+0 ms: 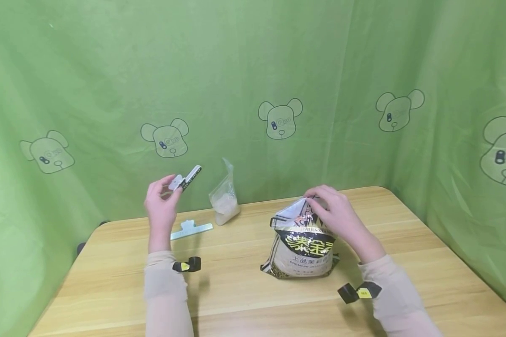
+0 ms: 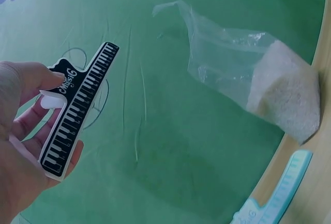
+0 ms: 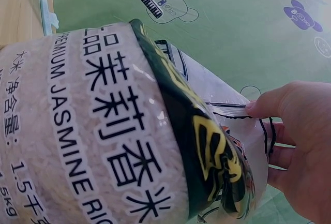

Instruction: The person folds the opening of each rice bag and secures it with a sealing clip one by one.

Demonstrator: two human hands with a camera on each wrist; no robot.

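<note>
My left hand (image 1: 162, 199) holds a black-and-white clip (image 2: 77, 107) with a piano-key pattern, pinched between thumb and fingers above the table. The clip's long bar points up and away in the head view. On the right, my right hand (image 1: 335, 210) pinches the top edge of a bag of jasmine rice (image 1: 305, 255), which stands upright on the table. The bag's top is folded over to the left, showing a pale flap (image 3: 199, 79). In the right wrist view the thumb lies on the folded edge, with fingers behind it.
A light blue clip (image 1: 191, 229) of the same shape lies on the wooden table (image 1: 236, 299), near the left forearm. Behind it a clear plastic bag (image 1: 225, 203) with white grains stands near the back edge. A green curtain (image 1: 219, 61) hangs behind the table.
</note>
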